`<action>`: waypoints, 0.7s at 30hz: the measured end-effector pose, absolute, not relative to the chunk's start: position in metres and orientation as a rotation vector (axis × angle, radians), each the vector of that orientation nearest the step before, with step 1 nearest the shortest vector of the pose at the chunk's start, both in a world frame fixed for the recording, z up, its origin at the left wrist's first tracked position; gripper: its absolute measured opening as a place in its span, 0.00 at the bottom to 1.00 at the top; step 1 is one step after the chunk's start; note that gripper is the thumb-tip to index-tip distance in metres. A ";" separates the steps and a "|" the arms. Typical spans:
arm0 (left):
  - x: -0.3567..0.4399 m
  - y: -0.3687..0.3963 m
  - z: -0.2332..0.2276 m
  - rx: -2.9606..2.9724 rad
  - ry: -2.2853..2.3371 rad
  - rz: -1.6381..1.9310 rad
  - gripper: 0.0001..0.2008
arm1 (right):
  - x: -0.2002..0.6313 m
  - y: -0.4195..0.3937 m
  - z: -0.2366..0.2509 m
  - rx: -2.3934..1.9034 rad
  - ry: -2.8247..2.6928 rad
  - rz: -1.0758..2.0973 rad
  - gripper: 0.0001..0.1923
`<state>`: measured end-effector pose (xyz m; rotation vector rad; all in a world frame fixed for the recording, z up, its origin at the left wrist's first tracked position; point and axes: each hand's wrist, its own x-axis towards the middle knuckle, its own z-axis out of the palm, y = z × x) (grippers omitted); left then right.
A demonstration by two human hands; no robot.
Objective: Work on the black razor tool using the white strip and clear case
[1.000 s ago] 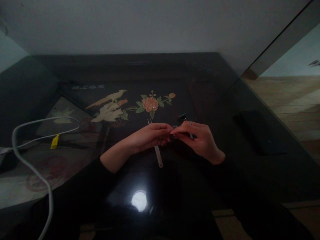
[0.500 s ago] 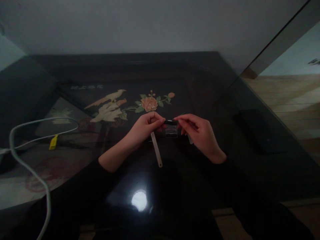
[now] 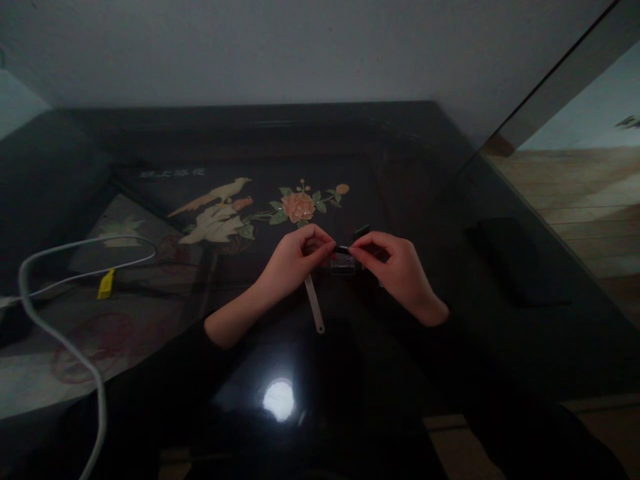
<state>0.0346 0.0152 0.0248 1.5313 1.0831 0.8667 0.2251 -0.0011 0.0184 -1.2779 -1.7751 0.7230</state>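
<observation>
Head view: both hands meet over a dark glossy table (image 3: 450, 320). The left hand (image 3: 295, 260) and right hand (image 3: 395, 270) each pinch one end of a small clear case (image 3: 343, 261), which lies crosswise between their fingertips. A pale flat strip (image 3: 315, 310) angles down from under the left hand. Wrists are bent inward.

Two hands, one white cable (image 3: 60, 320), one pale strip (image 3: 315, 310), possibly one small clear case (image 3: 343, 262).
</observation>
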 end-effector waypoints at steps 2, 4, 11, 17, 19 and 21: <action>0.034 0.015 0.023 1.604 1.096 0.881 0.05 | 0.225 -0.001 0.018 -1.295 -1.772 0.742 0.04; 0.033 0.015 0.020 1.735 1.115 0.894 0.05 | 0.226 0.000 0.017 -1.316 -1.772 0.751 0.04; 0.029 0.016 0.009 2.307 1.109 0.855 0.08 | 0.229 0.006 0.009 -1.430 -1.929 0.552 0.03; 0.026 0.019 -0.001 2.438 1.115 0.751 0.07 | 0.230 0.006 -0.001 -1.442 -2.056 0.455 0.04; 0.026 0.020 -0.003 2.448 1.123 0.741 0.07 | 0.230 0.006 -0.002 -1.446 -2.075 0.452 0.04; 0.026 0.020 -0.004 2.456 1.123 0.735 0.07 | 0.230 0.006 -0.003 -1.461 -2.095 0.450 0.04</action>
